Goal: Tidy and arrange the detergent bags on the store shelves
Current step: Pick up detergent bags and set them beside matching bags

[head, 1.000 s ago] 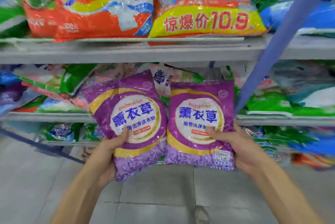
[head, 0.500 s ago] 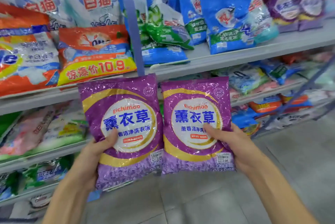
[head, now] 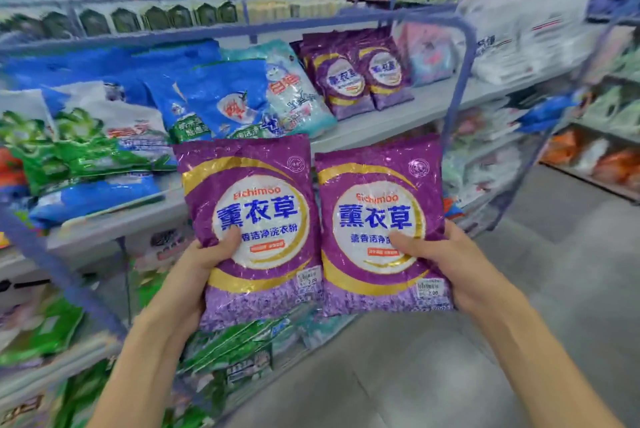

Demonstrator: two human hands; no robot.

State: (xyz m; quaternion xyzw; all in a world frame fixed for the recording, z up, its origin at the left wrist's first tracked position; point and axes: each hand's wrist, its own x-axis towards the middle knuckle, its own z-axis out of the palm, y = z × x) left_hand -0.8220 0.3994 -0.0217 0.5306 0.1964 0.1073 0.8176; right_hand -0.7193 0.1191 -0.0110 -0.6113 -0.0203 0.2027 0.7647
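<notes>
I hold two purple lavender detergent bags upright, side by side, in front of the shelving. My left hand (head: 199,265) grips the left purple bag (head: 256,185) at its lower left edge, thumb on the front. My right hand (head: 450,261) grips the right purple bag (head: 377,182) at its lower right edge, thumb on the label. Two matching purple bags (head: 360,74) lean on the upper shelf (head: 398,116) at the back, above and right of the held bags.
Blue bags (head: 221,98), a pale teal bag (head: 294,95) and green bags (head: 79,147) crowd the same shelf to the left. A blue shelf post (head: 459,92) stands right of the purple pair. Lower shelves hold green bags (head: 228,344). Grey aisle floor (head: 519,289) lies to the right. People stand far behind.
The view has swung right and up along the shelving; the orange bags left the view and the shelved purple bags now sit straight ahead. Both hands keep their grip on the two bags.
</notes>
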